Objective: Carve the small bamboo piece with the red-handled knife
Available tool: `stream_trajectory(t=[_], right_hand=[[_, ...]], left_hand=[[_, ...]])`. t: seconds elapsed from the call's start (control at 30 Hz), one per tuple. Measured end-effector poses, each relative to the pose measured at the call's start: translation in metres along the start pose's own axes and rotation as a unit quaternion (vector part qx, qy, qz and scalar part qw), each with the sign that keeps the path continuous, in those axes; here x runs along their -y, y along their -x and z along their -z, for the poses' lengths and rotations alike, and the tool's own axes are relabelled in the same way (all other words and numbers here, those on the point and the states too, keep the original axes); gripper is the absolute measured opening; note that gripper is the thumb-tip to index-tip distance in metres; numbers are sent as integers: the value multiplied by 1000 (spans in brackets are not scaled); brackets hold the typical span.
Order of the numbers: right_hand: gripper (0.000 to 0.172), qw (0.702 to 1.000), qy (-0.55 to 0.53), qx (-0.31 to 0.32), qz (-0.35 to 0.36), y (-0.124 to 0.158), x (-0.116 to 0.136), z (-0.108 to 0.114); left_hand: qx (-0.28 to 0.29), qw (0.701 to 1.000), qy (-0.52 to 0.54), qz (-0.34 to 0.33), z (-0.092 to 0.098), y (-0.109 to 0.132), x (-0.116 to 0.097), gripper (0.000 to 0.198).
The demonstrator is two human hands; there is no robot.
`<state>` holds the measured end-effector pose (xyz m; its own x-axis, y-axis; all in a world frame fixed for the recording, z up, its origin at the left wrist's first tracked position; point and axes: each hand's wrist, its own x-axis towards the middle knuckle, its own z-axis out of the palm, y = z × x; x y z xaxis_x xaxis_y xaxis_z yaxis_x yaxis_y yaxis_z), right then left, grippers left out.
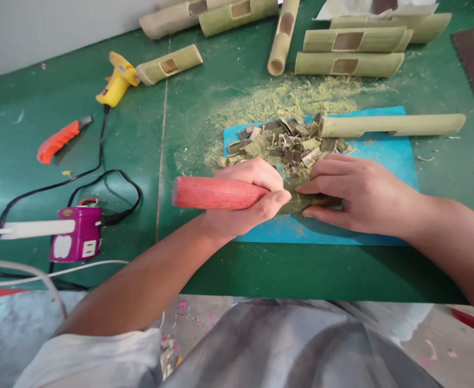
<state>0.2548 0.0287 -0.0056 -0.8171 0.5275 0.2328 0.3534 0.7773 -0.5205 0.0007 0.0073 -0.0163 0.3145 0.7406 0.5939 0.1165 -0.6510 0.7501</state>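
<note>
My left hand [254, 171] is wrapped round a tool's thick red wooden handle [216, 193]; its working end is hidden by the hand. With thumb and fingers, my right hand [358, 191] grips a dark, flat strip that looks like bark or bamboo [292, 203], partly covered by both hands. The strip lies low over a blue sheet [285, 233]. Just beyond my hands is a heap of dark and greenish chips [281, 141]. A slim bamboo piece with a notch [414, 125] rests at the sheet's far right side.
Several bamboo tubes with cut windows [350, 63] lie along the back. On the left are a yellow corded tool [117, 81], another cut tube [170, 64], an orange utility knife [61, 141] and a purple power adapter [75, 234] with cables. Sawdust [285, 97] covers the green table [204, 269].
</note>
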Motion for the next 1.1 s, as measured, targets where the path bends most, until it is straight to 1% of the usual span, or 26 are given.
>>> stream_trajectory(t=[0.07, 0.13, 0.2, 0.3, 0.47, 0.6, 0.63, 0.73, 0.8, 0.97, 1.1], right_hand=[[24, 1000, 0, 2, -4, 0, 1, 0], [24, 1000, 1, 0, -6, -1, 1, 0], [22, 1000, -2, -1, -9, -1, 1, -1], [21, 1000, -11, 2, -11, -1, 2, -1], [20, 1000, -8, 0, -11, 0, 1, -1], [20, 1000, -11, 2, -11, -1, 1, -1], [20, 1000, -14, 2, -13, -1, 1, -1], [19, 1000, -18, -3, -18, -1, 2, -1], [19, 1000, -17, -5, -19, -1, 2, -1], [22, 1000, -15, -1, -21, 0, 1, -2], [22, 1000, -20, 1, -21, -1, 1, -2]], left_hand=[[53, 999, 6, -12, 4, -3, -2, 22], [87, 996, 13, -24, 9, -4, -4, 30], [110, 994, 13, -21, 12, -5, -5, 37], [120, 993, 7, -7, 12, -4, -6, 38], [115, 993, 6, -28, 10, -4, -4, 27], [122, 992, -21, -20, 7, -6, -8, 8], [123, 992, -27, -20, 6, -6, -9, 6], [117, 992, -30, -24, 3, -8, -12, 11], [106, 993, -30, -32, 3, -7, -13, 11], [50, 996, -51, -44, 5, -2, -12, 15], [32, 997, -45, -51, 5, 1, -10, 17]])
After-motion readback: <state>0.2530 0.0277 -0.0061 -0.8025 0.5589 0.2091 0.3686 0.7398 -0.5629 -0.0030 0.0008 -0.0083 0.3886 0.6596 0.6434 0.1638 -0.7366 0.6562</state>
